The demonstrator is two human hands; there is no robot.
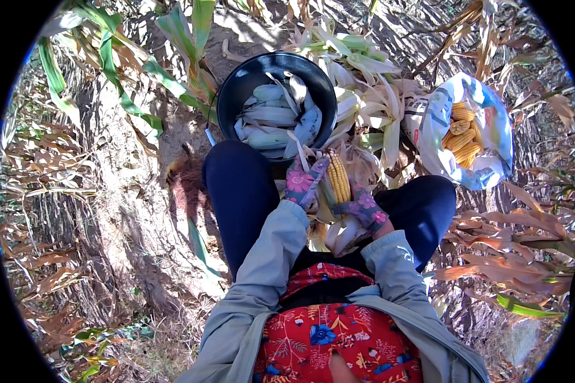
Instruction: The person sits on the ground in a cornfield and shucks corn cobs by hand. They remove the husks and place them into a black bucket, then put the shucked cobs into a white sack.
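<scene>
Both hands wear grey gloves with pink flowers. A yellow corn cob [338,178] stands between them over my lap, its kernels bare and its pulled-back husk [325,203] hanging near the base. My left hand [305,182] grips strips of husk at the cob's left side. Around the cob's lower end, my right hand [365,209] is closed, with a loose pale husk [343,234] just below it. Beyond my left knee sits a black bucket [226,95] holding several corn ears in their husks [268,136].
At the right, an open white woven sack [429,127] holds several bare yellow cobs [462,136]. A heap of stripped husks [378,103] lies between bucket and sack. Corn leaves [120,81] hang at the upper left; dry stalks and leaves [512,249] lie at the right.
</scene>
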